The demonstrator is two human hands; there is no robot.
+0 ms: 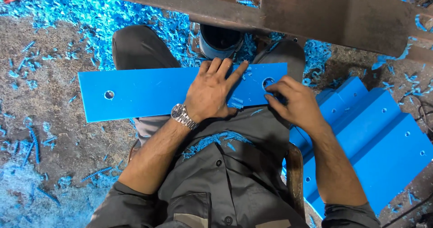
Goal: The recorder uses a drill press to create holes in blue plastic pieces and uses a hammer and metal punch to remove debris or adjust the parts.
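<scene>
The grey shirt [216, 183] is sitting closest; beyond it, lying across the lap, a long blue plastic strip [149, 92] is looking stiff, light, slick. The left hand [209, 92] is pressing it flat, fingers spread; the right hand [293, 104] is pinching its three-o'clock edge beside a hole [268, 82].

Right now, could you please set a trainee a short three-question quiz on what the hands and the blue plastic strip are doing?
1. True or false: the left hand lies flat on the blue plastic strip.
2. What does the right hand touch? A) the stack of blue panels B) the strip's edge near a drilled hole C) the wristwatch
3. Fill in: the strip rests across the person's ____.

Key: 1 true; 2 B; 3 lap.
</scene>
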